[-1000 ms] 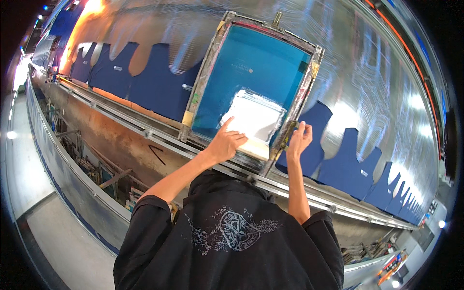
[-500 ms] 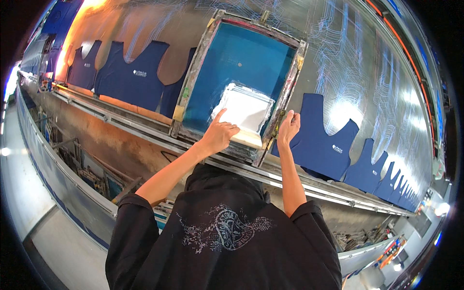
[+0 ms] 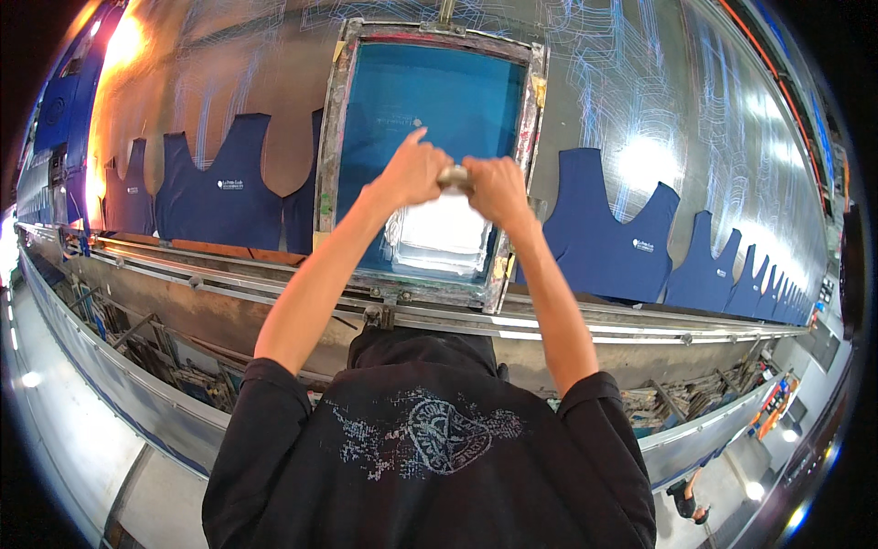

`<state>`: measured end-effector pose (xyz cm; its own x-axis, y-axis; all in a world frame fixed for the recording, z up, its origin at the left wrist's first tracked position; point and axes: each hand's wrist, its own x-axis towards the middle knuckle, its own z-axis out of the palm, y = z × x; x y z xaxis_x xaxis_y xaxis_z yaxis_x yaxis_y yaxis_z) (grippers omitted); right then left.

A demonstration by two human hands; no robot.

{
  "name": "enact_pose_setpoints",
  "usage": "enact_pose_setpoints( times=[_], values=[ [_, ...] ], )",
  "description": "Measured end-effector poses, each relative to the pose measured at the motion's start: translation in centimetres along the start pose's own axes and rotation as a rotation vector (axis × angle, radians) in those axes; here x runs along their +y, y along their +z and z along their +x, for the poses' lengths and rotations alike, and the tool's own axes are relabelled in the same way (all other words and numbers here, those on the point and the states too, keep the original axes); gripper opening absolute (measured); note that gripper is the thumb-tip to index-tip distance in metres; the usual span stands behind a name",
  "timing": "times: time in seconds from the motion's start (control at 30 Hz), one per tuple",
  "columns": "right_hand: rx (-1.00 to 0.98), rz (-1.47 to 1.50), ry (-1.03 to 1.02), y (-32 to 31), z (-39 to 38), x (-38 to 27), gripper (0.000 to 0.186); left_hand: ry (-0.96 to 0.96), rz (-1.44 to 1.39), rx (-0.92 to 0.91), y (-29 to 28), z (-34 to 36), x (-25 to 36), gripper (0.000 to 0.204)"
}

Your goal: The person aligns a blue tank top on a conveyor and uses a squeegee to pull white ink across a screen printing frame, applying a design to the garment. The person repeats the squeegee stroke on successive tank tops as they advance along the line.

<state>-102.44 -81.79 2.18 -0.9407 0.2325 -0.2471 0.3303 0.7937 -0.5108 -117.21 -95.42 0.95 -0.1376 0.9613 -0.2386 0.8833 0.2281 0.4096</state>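
Both my hands are on the pale handle of a squeegee over a screen frame with teal mesh. My left hand is closed on its left end, with one finger pointing upward; my right hand is closed on its right end. A thick white patch of ink fills the lower middle of the mesh, just below the squeegee. Navy cut garment panels with small white prints lie in a row on the metal table to either side of the frame.
The long metal table curves away both ways, with a rail along its near edge. Beneath are stored boards and frames and metal side panels. A co-worker in dark clothing is at the lower right. An orange cable runs along the far right.
My hands have moved up the screen from its lower part onto the squeegee, which is now higher, above the white ink. The view has turned, so the frame appears straighter and further left.
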Motion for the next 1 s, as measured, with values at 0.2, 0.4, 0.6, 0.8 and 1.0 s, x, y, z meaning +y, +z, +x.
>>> enact_pose_setpoints(
  times=[0.2, 0.4, 0.6, 0.8, 1.0],
  values=[
    [0.065, 0.089, -0.036, 5.2, -8.1, -2.7, 0.01, -0.072, -0.211, -0.139, 3.2, -7.1, 4.4, 0.009],
    [0.213, -0.019, -0.087, -0.1, 1.0, 0.3, 0.009, 0.016, -0.091, 0.006, -0.6, 0.2, -0.1, 0.008],
    [0.074, 0.067, 0.015, 5.3, -7.1, -2.7, 0.011, -0.068, -0.231, -0.193, 2.2, -6.6, 4.2, 0.007],
    [0.175, -0.024, -0.05, 1.3, -1.2, -0.8, 0.008, -0.011, -0.077, -0.043, -0.7, -1.3, 1.1, 0.004],
    [0.15, 0.001, -0.073, 3.9, -4.1, -1.5, 0.01, -0.012, -0.163, -0.069, 2.5, -3.8, 1.8, 0.007]
  ],
)
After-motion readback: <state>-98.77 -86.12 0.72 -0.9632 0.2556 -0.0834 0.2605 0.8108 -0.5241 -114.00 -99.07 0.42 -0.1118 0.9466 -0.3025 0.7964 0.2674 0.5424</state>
